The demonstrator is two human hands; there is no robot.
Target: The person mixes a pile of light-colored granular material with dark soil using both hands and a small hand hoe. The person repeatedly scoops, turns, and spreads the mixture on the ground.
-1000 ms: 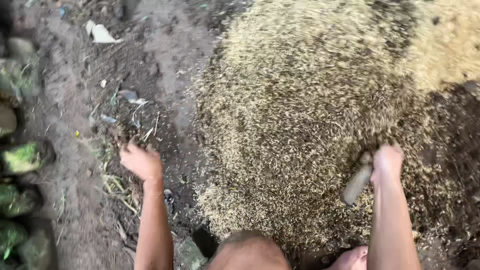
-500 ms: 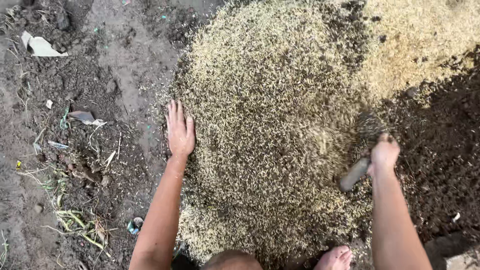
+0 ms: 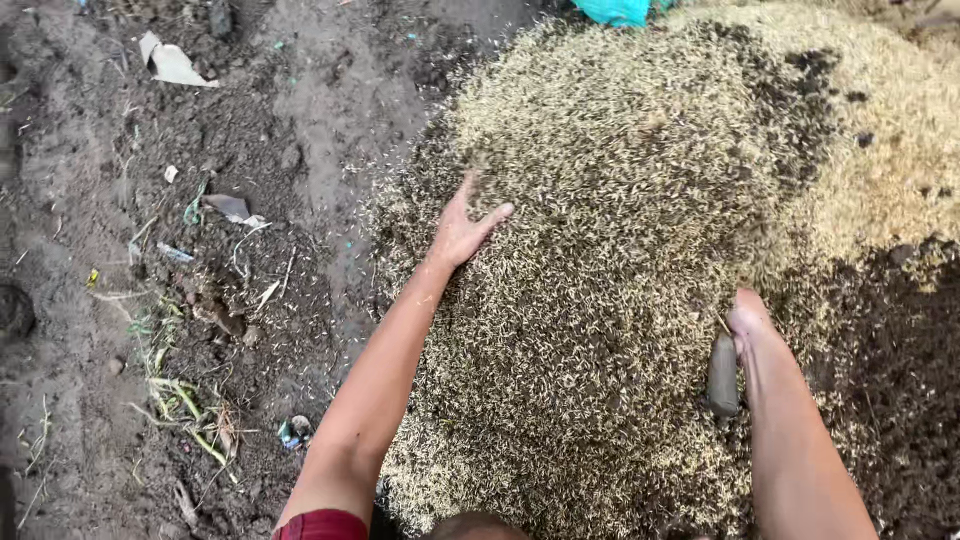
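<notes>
I am kneeling over a big heap of husks [image 3: 640,250] spread on the dirt ground [image 3: 120,330], and I am mixing it with dark soil [image 3: 890,370] along its right edge. My left hand [image 3: 462,228] is lying flat on the heap with fingers spread wide, holding nothing. My right hand [image 3: 750,318] is keeping its grip closed around the handle of a small tool [image 3: 722,375] (its working end is buried in the husks, so I cannot tell what kind it is). I judge I am in the middle of turning the pile. The next move is calling for a firm pull of the tool through the husks while the flat hand is sweeping loose material inward.
</notes>
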